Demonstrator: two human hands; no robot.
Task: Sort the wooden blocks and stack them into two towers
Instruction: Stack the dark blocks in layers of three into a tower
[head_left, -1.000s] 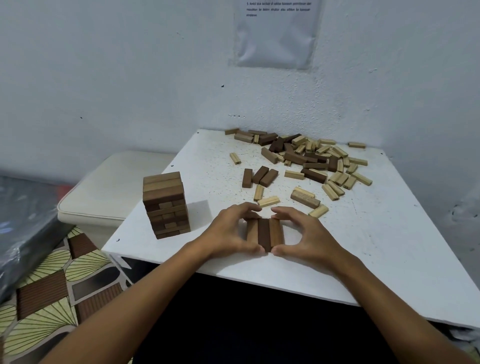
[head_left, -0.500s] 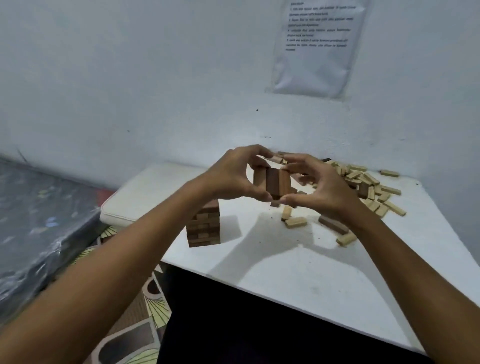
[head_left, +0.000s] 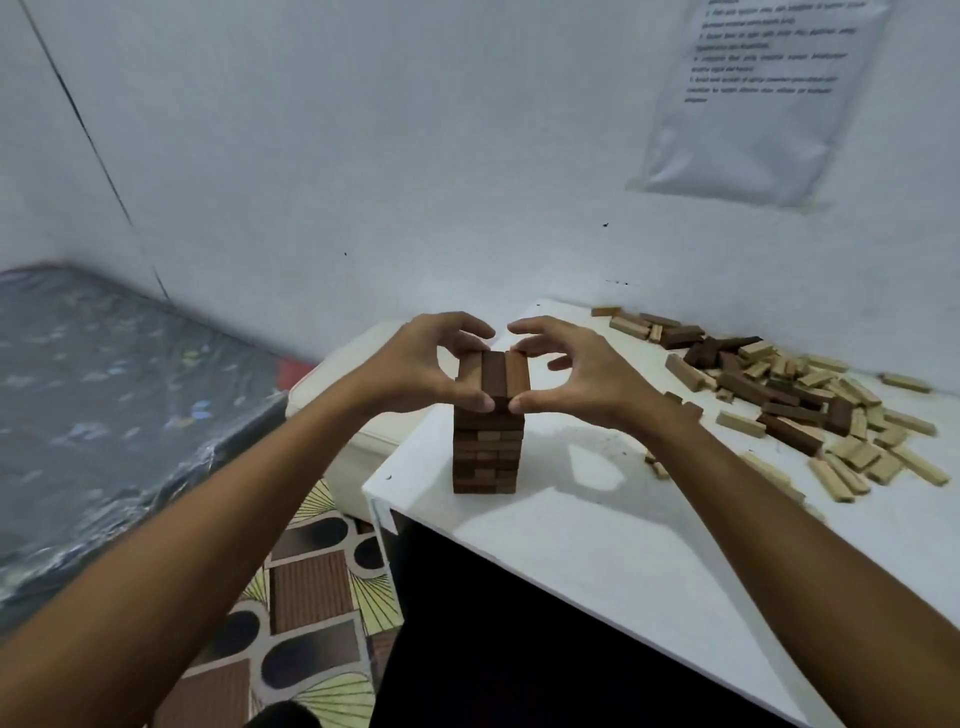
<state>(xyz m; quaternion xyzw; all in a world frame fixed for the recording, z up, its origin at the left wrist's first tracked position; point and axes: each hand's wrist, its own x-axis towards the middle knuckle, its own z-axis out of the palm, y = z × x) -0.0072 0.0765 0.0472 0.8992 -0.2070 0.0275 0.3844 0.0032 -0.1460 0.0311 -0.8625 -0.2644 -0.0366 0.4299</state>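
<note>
Brown tower (head_left: 487, 447): stands near white table's (head_left: 597, 545) left corner.
Left hand (head_left: 415, 366), right hand (head_left: 582, 376): I pinch three dark wooden blocks (head_left: 493, 376) atop it.

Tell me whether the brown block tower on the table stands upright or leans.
Upright. The brown tower rises with straight sides from the white table, while the left hand and right hand hold a row of three blocks on its top.

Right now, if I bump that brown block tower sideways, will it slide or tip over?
Probably tip. The tower stands tall on a narrow base near the table's corner, so a knock high up would likely topple it. Its layers look loosely stacked, so blocks may scatter. Both hands, left and right, steady the top row.
</note>
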